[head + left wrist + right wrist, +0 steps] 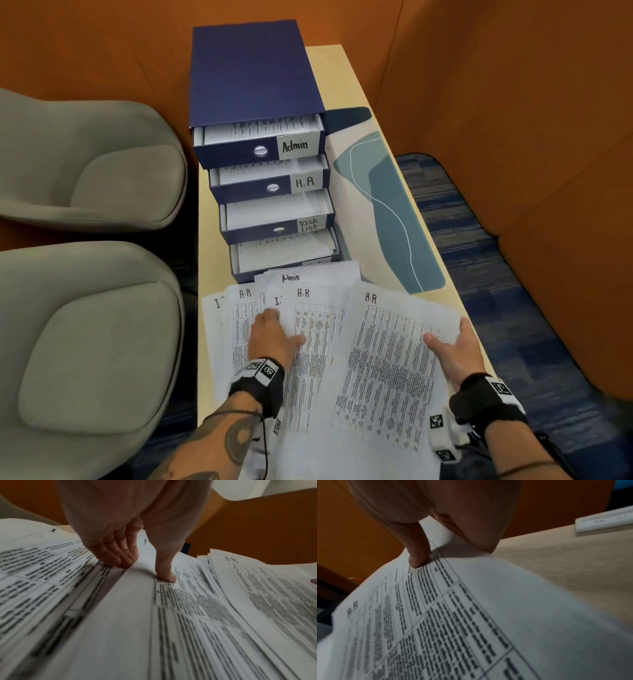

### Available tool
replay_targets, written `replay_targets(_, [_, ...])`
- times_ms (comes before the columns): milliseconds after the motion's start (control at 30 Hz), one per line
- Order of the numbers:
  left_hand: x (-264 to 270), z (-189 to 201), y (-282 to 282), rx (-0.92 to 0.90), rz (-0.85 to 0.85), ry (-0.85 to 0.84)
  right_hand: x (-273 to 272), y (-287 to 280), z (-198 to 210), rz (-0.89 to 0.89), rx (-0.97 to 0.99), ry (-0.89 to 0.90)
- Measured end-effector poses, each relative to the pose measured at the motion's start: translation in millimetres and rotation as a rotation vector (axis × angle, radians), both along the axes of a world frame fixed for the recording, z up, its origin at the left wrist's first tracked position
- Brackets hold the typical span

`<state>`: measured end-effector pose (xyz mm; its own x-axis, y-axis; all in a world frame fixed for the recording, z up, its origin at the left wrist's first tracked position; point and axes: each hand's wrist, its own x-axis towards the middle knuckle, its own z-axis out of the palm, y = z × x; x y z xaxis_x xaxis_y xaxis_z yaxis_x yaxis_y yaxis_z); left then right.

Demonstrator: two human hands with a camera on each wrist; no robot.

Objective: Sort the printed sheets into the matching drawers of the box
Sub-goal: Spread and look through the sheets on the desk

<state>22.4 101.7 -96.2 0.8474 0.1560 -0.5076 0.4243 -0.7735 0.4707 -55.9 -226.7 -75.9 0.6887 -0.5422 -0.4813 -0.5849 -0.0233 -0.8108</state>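
A: White paper, thin and limp: the printed sheets [318, 342] lay fanned over the desk's [352, 89] near end, slippery on one another.

B: Holds?

A: The right hand [457, 353] pinched an H.R sheet [394, 359] at its right edge, thumb on top. The left hand [270, 337] pressed flat fingers [118, 557] on the fan.

B: Clearance?

A: The box [253, 78] stood just beyond, its H.R drawer [267, 185] pulled out. The desk's right edge lay close; support the sheet, judged liable to droop.
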Motion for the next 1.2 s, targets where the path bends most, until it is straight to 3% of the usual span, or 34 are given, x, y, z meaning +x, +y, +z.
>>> replay_targets(200, [7.5, -5.1, 14.2, -0.066, 0.119, 0.014, 3.9, -3.8, 2.2, 0.04, -0.013, 0.031])
replay_targets(433, [-16.8, 15.7, 19.3, 0.076, -0.063, -0.096, 1.0, -18.3, 0.1, 0.081, 0.093, 0.012])
replay_targets(567, [-21.8, 21.5, 18.1, -0.045, -0.023, -0.142, 2.4, -17.4, 3.1, 0.132, 0.143, 0.026])
replay_targets(700, [-21.2, 28.7, 15.3, -0.192, 0.16, -0.159, 7.0, -9.0, -2.1, 0.122, 0.183, 0.028])
replay_targets(900, [-26.7, 35.0, 26.6, 0.052, 0.142, -0.229, 6.4, -4.8, -10.7, 0.113, 0.205, 0.053])
replay_targets(1033, [-30.1, 28.3, 37.5, 0.081, 0.085, -0.295, 1.1, -11.3, -14.4, 0.135, 0.187, 0.075])
replay_targets(1200, [-31.4, 17.7, 35.9, 0.059, -0.01, -0.226, 0.4, -11.5, -12.7, 0.175, 0.173, 0.075])
